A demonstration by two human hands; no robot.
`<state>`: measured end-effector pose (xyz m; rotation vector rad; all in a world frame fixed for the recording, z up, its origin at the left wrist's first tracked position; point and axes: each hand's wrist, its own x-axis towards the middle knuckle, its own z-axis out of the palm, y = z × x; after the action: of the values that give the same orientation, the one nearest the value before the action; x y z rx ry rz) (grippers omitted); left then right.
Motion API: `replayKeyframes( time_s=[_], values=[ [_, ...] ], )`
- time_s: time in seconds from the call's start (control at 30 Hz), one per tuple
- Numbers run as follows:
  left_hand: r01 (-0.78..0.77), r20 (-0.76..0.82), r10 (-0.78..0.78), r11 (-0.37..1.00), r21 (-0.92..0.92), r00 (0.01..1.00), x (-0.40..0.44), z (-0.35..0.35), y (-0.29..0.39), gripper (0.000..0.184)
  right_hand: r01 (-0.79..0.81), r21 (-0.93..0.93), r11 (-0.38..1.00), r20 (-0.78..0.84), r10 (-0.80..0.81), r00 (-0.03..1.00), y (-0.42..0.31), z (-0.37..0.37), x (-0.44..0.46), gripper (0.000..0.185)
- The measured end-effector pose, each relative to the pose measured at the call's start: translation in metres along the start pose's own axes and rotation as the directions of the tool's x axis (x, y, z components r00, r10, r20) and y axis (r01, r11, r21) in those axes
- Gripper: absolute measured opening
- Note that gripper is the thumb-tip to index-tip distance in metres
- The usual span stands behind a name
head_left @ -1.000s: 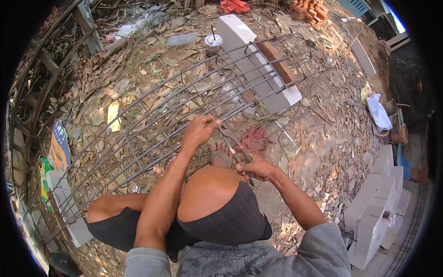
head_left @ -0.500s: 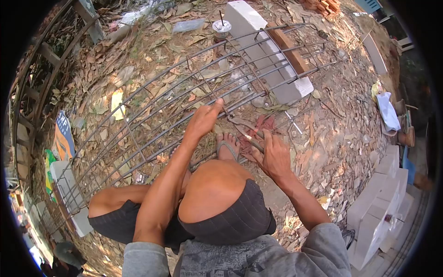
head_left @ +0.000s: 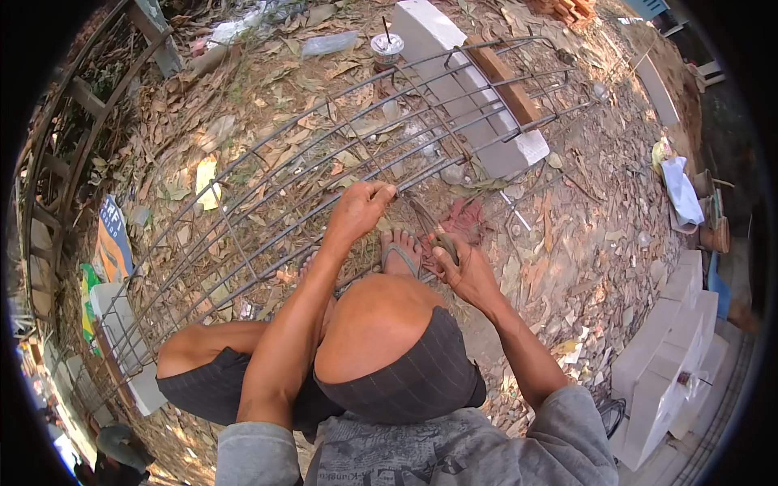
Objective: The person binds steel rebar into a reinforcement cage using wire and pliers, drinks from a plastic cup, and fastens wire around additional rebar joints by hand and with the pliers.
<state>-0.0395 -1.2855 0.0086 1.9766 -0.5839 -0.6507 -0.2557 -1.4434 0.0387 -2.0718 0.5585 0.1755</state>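
Note:
A long cage of steel bars (head_left: 297,144) lies across two pale concrete blocks, one at the upper right (head_left: 442,77) and one at the lower left (head_left: 121,324). My left hand (head_left: 359,212) is closed at the cage's near edge, its fingertips pinching something too small to make out beside the bars. In my right hand (head_left: 468,271) is a pair of pincers (head_left: 425,220), its fingers wrapped round the handles. The pincers' jaws point up and left, close to my left fingertips. My sandalled foot (head_left: 400,253) is below them.
A wooden strip (head_left: 504,83) rests on the upper right block. Near it stands a plastic cup (head_left: 386,50) with a straw. Red cloth (head_left: 466,219) lies by the pincers. Pale blocks (head_left: 660,356) are stacked at the right, and a wooden frame (head_left: 93,101) curves along the left.
My right hand has turned and shifted its hold on the pincers, first rising and then dropping slightly. My left hand's thumb has lowered beside the fingers. The view has shifted slightly.

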Motion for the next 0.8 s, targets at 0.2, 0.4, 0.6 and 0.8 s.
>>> replayKeyframes(
  time_s=[0.2,0.4,0.6,0.8],
  values=[
    [0.021,0.031,-0.021,1.000,0.014,0.999,0.000,-0.002,0.001,0.043,-0.132,0.142,0.981,0.168,0.107,0.980,0.003,-0.013,-0.004,0.052],
    [0.069,0.056,-0.071,0.996,0.049,0.996,-0.001,-0.007,0.012,0.044,-0.387,0.621,0.682,0.474,0.066,0.878,0.028,0.013,0.013,0.070],
    [-0.064,-0.005,0.064,0.998,0.017,0.998,0.001,0.000,-0.003,0.043,-0.393,0.467,0.793,0.424,0.189,0.886,0.018,0.006,0.005,0.069],
    [-0.034,-0.004,0.034,0.999,0.031,0.999,-0.001,-0.001,0.000,0.043,0.141,-0.088,0.986,0.078,-0.135,0.988,0.017,-0.009,0.007,0.060]
  ],
)
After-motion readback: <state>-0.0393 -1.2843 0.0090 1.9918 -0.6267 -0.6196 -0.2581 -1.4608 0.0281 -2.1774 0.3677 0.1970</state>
